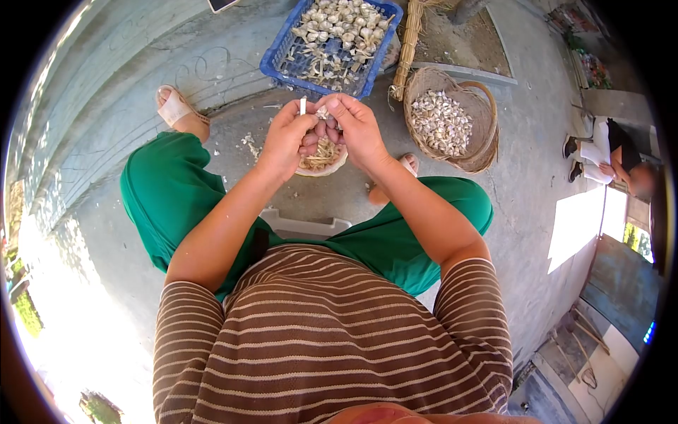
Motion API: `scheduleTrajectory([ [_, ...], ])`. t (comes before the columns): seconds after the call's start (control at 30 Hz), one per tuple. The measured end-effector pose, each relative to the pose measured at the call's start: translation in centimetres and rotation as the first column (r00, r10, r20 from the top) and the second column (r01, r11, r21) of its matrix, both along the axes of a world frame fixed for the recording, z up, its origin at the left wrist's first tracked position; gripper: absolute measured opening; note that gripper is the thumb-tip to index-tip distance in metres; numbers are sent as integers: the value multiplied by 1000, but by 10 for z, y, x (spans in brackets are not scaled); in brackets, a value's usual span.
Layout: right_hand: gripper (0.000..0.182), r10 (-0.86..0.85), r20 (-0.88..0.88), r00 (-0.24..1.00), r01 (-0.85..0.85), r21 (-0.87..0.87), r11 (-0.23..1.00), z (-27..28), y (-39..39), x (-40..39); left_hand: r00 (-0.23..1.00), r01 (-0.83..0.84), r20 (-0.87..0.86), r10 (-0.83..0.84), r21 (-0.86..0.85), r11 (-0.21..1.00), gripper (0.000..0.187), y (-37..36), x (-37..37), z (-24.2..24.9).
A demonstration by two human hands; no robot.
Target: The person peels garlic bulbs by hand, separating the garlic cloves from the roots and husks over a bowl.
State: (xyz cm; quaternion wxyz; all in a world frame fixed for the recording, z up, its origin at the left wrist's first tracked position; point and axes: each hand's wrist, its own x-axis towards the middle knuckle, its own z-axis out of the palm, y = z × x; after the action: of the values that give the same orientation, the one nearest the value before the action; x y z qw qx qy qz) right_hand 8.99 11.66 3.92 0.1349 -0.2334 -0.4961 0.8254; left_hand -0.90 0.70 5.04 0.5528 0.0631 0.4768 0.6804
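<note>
Both my hands meet in front of me over a pale bowl (328, 169) that holds dry garlic skins and stalks. My left hand (284, 141) is closed, its thumb and fingertips at a piece of garlic (323, 113). From the same hand a short white stick-like thing (303, 106) points up. My right hand (359, 134) pinches the garlic from the other side with thumb and forefinger. Its remaining fingers curl beneath, partly hidden. Beyond the hands stands a blue plastic crate (272, 60) of whole garlic bulbs (342, 21) and loose stalks.
Right of the crate, a wicker basket (487, 131) holds many separated garlic cloves (441, 124). A straw bundle (408, 49) lies beside it. Scraps of skin (248, 145) litter the concrete floor near my sandalled foot (180, 113). Another person (614, 152) sits at far right.
</note>
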Motion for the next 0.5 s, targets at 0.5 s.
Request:
scheduleTrajectory([
  [0.5, 13, -58, -23, 998, 57, -67, 996, -3, 3, -2, 954, -70, -294, 54, -44, 997, 14, -1, -1, -5],
])
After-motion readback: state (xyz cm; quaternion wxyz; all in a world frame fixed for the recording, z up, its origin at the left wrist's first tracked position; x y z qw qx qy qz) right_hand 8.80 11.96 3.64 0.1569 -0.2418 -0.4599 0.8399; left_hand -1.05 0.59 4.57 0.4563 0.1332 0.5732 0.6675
